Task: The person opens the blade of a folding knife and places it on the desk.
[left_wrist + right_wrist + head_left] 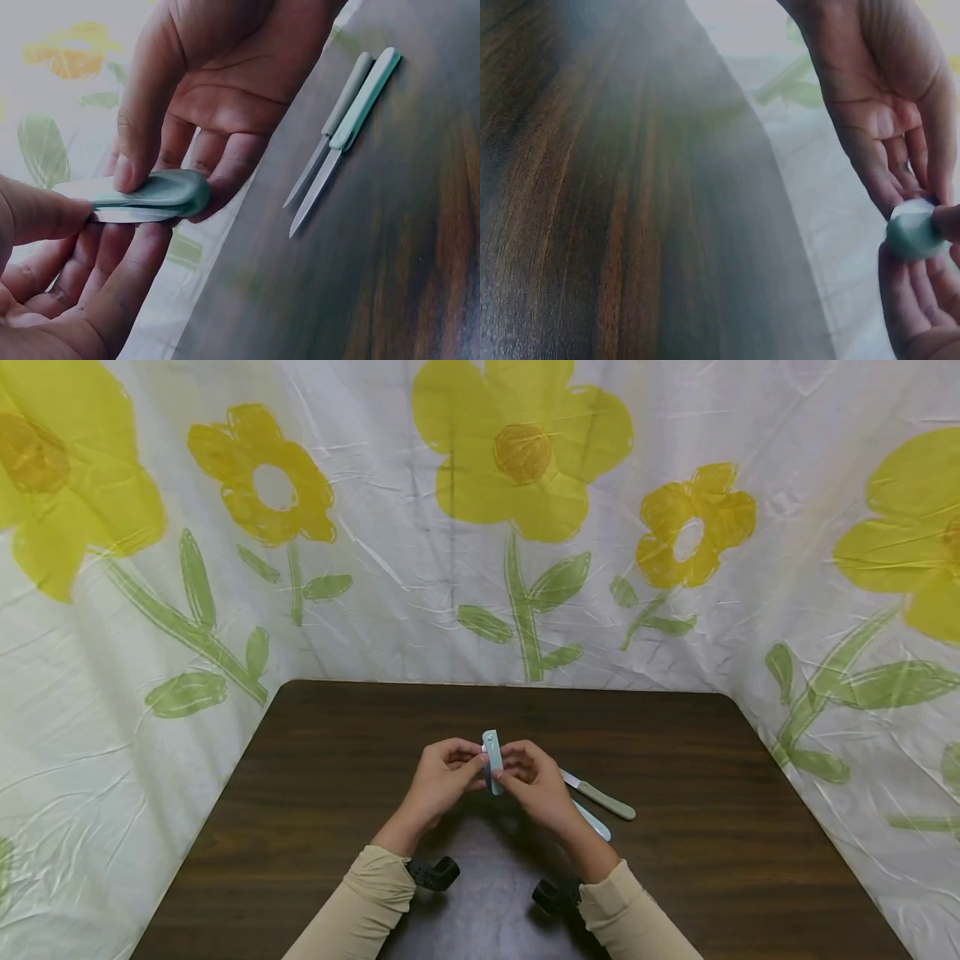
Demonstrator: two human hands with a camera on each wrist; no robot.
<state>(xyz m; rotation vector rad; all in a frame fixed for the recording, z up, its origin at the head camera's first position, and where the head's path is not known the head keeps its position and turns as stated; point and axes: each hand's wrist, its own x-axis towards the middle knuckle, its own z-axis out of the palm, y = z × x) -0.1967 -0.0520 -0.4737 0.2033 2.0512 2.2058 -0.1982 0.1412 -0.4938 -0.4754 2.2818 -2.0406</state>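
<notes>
Both hands hold a folding knife [492, 763] with a mint handle, raised above the table. In the left wrist view the metal blade [131, 215] lies along the slot of the mint handle [169, 189], so the knife looks folded or nearly so. My left hand [441, 779] pinches one end between thumb and fingers. From the other side my right hand [542, 787] grips it, thumb pressed on the handle. Only the rounded mint end [915, 234] shows in the right wrist view; fingers hide the rest.
Right of the hands, two unfolded knives lie side by side on the dark wooden table [337, 760]: one with a grey-green handle [609, 802], one with a mint handle [594, 823]. A white cloth with yellow flowers [375, 610] hangs around the table's edges.
</notes>
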